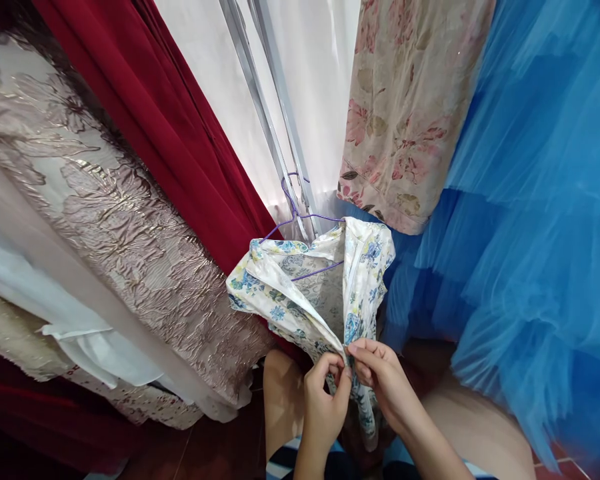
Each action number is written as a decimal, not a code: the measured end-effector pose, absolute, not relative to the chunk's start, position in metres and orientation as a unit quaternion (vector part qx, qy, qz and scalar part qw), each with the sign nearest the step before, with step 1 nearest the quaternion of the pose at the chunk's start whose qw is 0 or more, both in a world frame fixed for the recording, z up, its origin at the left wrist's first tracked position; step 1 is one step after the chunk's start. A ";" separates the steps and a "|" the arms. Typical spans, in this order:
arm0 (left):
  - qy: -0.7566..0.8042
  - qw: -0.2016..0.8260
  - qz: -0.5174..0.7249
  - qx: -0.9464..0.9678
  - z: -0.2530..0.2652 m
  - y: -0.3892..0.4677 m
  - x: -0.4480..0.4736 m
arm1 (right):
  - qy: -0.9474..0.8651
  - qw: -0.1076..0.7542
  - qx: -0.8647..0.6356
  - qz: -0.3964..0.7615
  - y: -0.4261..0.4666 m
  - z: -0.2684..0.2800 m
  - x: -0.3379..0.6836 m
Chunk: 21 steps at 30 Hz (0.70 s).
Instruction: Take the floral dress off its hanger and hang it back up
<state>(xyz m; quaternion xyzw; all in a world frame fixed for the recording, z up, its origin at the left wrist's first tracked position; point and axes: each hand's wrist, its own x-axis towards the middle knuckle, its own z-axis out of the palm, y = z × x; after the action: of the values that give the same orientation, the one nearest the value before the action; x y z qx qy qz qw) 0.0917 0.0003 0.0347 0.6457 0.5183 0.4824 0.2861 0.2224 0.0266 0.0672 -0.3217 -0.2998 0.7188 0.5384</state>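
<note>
A white sleeveless garment with blue and yellow flowers (pixel 300 313) hangs on a purple hanger (pixel 294 207) in front of me. Its front edges part at the neck and come together where my hands meet. Between its fingertips, my left hand (pixel 327 390) pinches the left front edge. Close beside it, my right hand (pixel 375 363) is closed on the other edge of the opening. Any button or fastener there is too small to make out. The lower end of the garment drops between my knees.
Metal rails (pixel 273 100) stand behind the hanger. Around them hang a dark red cloth (pixel 180 127), a shiny embossed floral garment (pixel 145 247), a beige garment with pink flowers (pixel 405 113) and blue tulle (pixel 540 220). Reddish floor tiles (pixel 220 447) show below.
</note>
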 end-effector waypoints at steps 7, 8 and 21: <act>0.521 0.289 0.473 0.649 0.035 0.001 0.087 | -0.313 0.540 -0.316 0.714 0.029 0.071 0.222; 0.522 0.291 0.471 0.649 0.035 0.001 0.087 | -0.313 0.540 -0.316 0.715 0.030 0.072 0.221; 0.527 0.288 0.470 0.647 0.035 0.001 0.084 | -0.310 0.538 -0.319 0.716 0.039 0.074 0.219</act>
<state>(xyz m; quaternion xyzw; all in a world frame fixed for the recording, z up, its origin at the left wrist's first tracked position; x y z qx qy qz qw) 0.0835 0.0014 0.0354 0.6469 0.5273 0.4695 0.2882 0.2190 0.0389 0.0743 -0.3193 -0.3102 0.7159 0.5379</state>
